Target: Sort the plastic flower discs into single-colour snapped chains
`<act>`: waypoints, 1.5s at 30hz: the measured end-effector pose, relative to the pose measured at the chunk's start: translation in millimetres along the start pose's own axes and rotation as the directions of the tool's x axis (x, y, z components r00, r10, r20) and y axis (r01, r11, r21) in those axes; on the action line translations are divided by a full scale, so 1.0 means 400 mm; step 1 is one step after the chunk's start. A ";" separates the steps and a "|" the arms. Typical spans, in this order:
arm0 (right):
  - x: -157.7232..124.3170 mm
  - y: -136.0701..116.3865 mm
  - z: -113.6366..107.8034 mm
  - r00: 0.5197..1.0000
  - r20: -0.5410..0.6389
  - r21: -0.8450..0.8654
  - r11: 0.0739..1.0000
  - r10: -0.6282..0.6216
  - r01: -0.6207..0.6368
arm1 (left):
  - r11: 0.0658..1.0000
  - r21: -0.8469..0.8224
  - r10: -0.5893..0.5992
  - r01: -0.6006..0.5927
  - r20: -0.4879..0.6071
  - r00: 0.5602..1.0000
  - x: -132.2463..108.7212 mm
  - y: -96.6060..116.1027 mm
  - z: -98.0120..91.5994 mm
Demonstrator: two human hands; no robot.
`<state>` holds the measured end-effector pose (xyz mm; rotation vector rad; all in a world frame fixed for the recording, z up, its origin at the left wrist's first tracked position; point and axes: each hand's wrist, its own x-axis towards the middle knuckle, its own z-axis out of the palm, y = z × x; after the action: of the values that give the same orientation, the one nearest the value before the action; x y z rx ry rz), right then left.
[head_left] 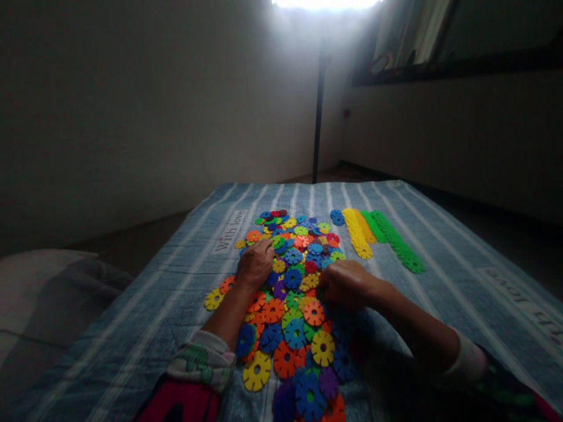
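Note:
A long, loose pile of notched plastic discs [295, 333] in many colours spreads down the middle of the striped cloth. My left hand [256, 264] is over the left side of the pile, fingers bent together beside a green disc [278, 241]; what they hold, if anything, is hidden. At the pile's right edge my right hand [345, 283] is closed, near a yellow disc [311, 282]. Its fingertips are turned away, so I cannot make out what is in them.
Sorted by colour, overlapping rows lie to the right: blue discs [337, 217], yellow discs [356, 234], orange discs [368, 227] and green discs [399, 243]. The blue striped cloth [167, 281] covers the surface. A lit lamp on a dark pole [318, 117] stands beyond the far edge.

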<state>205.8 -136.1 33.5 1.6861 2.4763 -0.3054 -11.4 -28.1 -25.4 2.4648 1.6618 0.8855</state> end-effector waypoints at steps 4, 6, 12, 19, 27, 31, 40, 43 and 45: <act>0.005 0.006 0.007 1.000 0.001 0.031 0.999 0.022 -0.022 | 1.000 0.005 -0.007 0.007 0.012 1.000 0.000 0.003 -0.002; 0.008 0.010 0.009 0.999 -0.012 0.071 0.996 0.046 -0.045 | 1.000 0.010 -0.005 0.005 0.012 1.000 0.000 0.002 -0.003; 0.024 0.028 0.020 0.993 -0.112 0.313 0.948 -0.027 0.061 | 0.999 0.026 0.022 -0.022 -0.001 1.000 0.003 -0.004 -0.001; -0.004 0.147 -0.032 0.967 -0.243 0.564 0.823 0.079 0.074 | 0.999 0.042 0.017 -0.017 0.003 1.000 0.005 0.001 -0.007; -0.062 0.420 -0.015 0.746 -0.404 0.178 0.845 0.530 -0.504 | 0.999 0.031 0.034 -0.033 -0.021 0.999 0.005 -0.005 -0.003; -0.052 0.447 0.017 0.752 -0.369 0.147 0.834 0.545 -0.532 | 0.999 0.015 0.037 -0.037 -0.025 0.999 0.004 -0.006 -0.004; -0.043 0.428 0.027 0.771 -0.291 0.095 0.819 0.566 -0.566 | 0.999 0.017 0.036 -0.036 -0.003 0.999 0.005 -0.006 -0.001; -0.043 0.426 0.026 0.774 -0.284 0.079 0.818 0.566 -0.570 | 0.999 0.013 0.030 -0.030 -0.019 0.999 0.004 -0.006 -0.001; -0.043 0.427 0.025 0.770 -0.284 0.082 0.814 0.572 -0.575 | 0.999 0.005 0.032 -0.031 -0.030 0.999 0.004 -0.006 -0.001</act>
<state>370.9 -93.6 11.6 2.5279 1.9568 0.0389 -13.2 -25.9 -25.3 2.4999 1.6405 0.9278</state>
